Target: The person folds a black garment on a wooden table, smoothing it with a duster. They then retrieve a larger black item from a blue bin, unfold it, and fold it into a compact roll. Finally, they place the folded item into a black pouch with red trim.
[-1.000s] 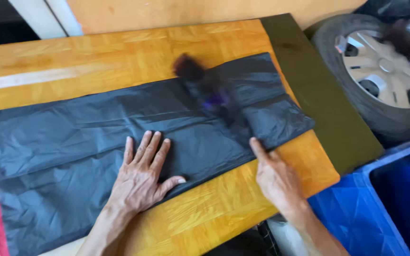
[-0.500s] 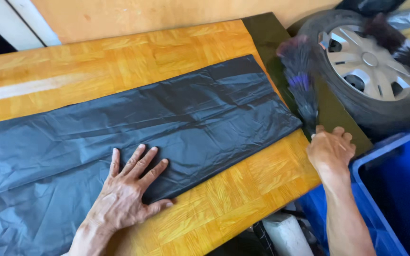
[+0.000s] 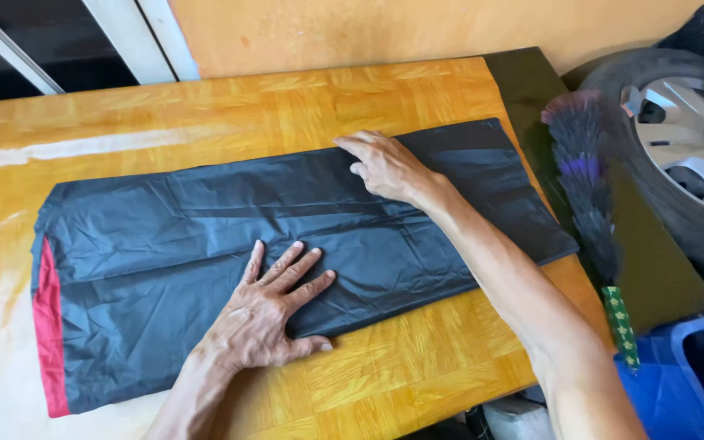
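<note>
Both hands, left hand [image 3: 266, 314] lower centre and right hand [image 3: 385, 165] above it, are pressing open-palmed on the black bag [image 3: 205, 244] (long axis running left-right).

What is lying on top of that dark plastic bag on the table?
Both hands rest flat on the dark plastic bag: the left hand near its front edge, the right hand farther back. Whatever is under the palms is hidden.

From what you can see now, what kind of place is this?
Probably a garage or home workshop: a car wheel leans beside the wooden table, with a blue bin nearby. Both hands press a black bag.
</note>
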